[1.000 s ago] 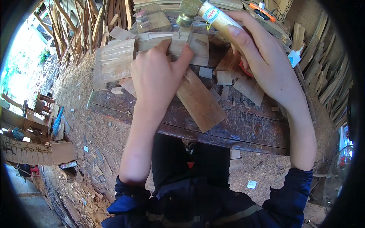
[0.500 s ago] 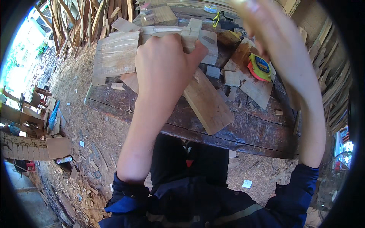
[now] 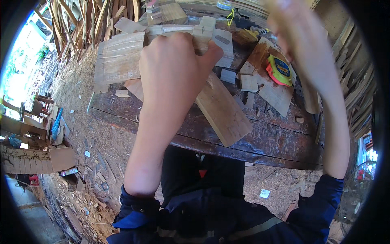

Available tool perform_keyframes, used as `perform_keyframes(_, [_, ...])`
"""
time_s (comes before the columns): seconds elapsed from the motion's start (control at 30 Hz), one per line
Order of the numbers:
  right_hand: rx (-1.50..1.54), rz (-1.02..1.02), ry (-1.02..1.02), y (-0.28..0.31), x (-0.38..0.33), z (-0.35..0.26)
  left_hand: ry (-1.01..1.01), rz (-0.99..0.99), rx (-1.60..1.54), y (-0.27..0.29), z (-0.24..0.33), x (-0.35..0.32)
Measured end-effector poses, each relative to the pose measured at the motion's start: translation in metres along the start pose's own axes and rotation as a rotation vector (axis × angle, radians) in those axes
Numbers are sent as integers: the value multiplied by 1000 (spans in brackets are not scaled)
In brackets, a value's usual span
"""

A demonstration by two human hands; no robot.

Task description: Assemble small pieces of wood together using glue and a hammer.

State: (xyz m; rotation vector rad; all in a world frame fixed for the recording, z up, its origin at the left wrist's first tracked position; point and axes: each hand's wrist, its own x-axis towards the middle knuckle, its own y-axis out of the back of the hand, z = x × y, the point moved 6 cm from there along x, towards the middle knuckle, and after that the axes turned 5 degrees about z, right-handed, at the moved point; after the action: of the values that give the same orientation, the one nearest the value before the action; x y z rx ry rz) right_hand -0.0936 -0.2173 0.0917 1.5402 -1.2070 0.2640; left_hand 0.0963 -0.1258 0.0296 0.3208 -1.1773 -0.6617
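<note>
My left hand (image 3: 174, 69) is closed over a pale wooden piece (image 3: 170, 29) on the workbench, its thumb pointing right; the fingertips are hidden. A short light block (image 3: 207, 27) crosses the far end of that piece. Below the hand, a thick wooden board (image 3: 223, 110) slants toward the bench's front edge. Raised at the upper right is my right hand (image 3: 296, 38), blurred by motion. It is closed on a wooden handle (image 3: 310, 99) whose lower end shows below the wrist; whatever is at its other end is out of sight.
The dark, scarred workbench (image 3: 280, 140) carries a yellow-and-red tape measure (image 3: 279, 70), a flat wooden panel (image 3: 120, 57) and several offcuts. Wood strips (image 3: 87, 24) stand behind it at the left, with more stacked at the right. Shavings cover the floor (image 3: 103, 142).
My right hand has moved slightly to the right, and more of the wooden handle shows below it. My left hand keeps its hold; the whole view has shifted a little.
</note>
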Motion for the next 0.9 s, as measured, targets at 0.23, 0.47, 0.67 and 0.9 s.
perform_keyframes(0.23, [-151, -48, -180, 22, 6, -45, 2, 4, 36, 0, 0, 0])
perform_keyframes(0.47, [294, 314, -372, 30, 4, -59, -16, 2, -11, -3, 1, 1])
perform_keyframes(0.67, [-300, -446, 83, 1, -2, -6, 11, -46, 75, -5, 1, 3])
perform_keyframes(0.9, [231, 177, -294, 44, 10, -65, 13, -42, 39, -2, 2, 1])
